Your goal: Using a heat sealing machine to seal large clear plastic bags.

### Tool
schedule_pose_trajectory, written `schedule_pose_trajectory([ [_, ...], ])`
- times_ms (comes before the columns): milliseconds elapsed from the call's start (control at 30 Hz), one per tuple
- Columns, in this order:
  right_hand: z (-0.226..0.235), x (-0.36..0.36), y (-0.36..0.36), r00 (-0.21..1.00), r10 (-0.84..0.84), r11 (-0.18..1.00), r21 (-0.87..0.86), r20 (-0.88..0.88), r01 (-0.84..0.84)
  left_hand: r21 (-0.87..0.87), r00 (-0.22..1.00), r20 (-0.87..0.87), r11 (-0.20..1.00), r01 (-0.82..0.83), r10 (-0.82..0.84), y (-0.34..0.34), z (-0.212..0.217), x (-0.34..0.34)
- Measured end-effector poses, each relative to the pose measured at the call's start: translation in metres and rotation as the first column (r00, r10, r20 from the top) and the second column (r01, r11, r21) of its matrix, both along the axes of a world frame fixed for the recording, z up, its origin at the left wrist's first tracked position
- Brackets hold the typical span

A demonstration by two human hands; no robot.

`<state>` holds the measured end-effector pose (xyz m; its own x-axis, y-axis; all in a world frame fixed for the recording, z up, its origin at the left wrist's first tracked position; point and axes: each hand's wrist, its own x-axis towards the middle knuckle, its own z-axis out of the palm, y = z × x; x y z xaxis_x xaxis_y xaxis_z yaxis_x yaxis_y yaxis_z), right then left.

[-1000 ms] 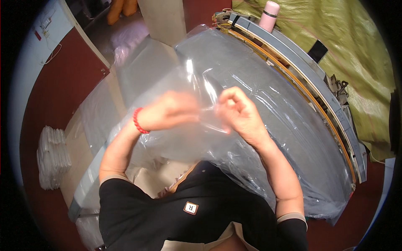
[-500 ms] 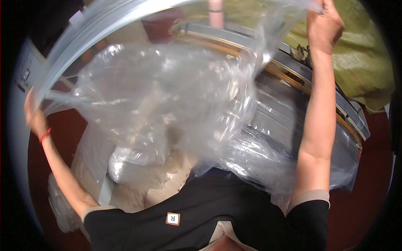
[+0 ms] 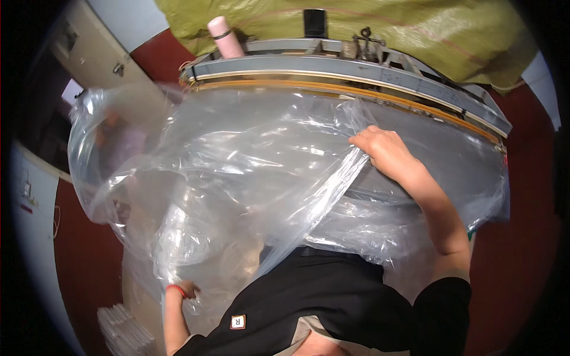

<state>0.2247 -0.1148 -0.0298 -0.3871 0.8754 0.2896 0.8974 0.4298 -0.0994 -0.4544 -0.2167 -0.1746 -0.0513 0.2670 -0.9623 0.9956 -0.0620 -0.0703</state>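
grey bench (image 3: 415, 68) ahead, green tarp (image 3: 380, 29) behind it, pink bottle (image 3: 224, 37) on its far edge. clear plastic sheet (image 3: 249, 172) billows over bench and my lap. right hand (image 3: 383, 148) closed on its edge. left hand (image 3: 184, 289) low by my hip, under the plastic; grip unclear.

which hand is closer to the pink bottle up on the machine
Right. The right hand grips the clear plastic bag just below the grey machine frame where the pink bottle stands. The left hand is low, near the person's torso, under the bag.
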Motion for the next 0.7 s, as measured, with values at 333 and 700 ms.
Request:
schedule_pose_trajectory([
  [333,-0.005,0.014,-0.075,0.999,-0.034,0.947,0.321,0.012,0.028,0.921,0.124,0.334,0.296,-0.252,-0.934,0.187,0.174,0.465],
  [700,-0.014,0.081,-0.138,0.939,-0.322,0.831,0.438,-0.124,0.343,0.004,-0.030,1.000,0.990,-0.144,-0.009,0.169,0.136,0.647],
])
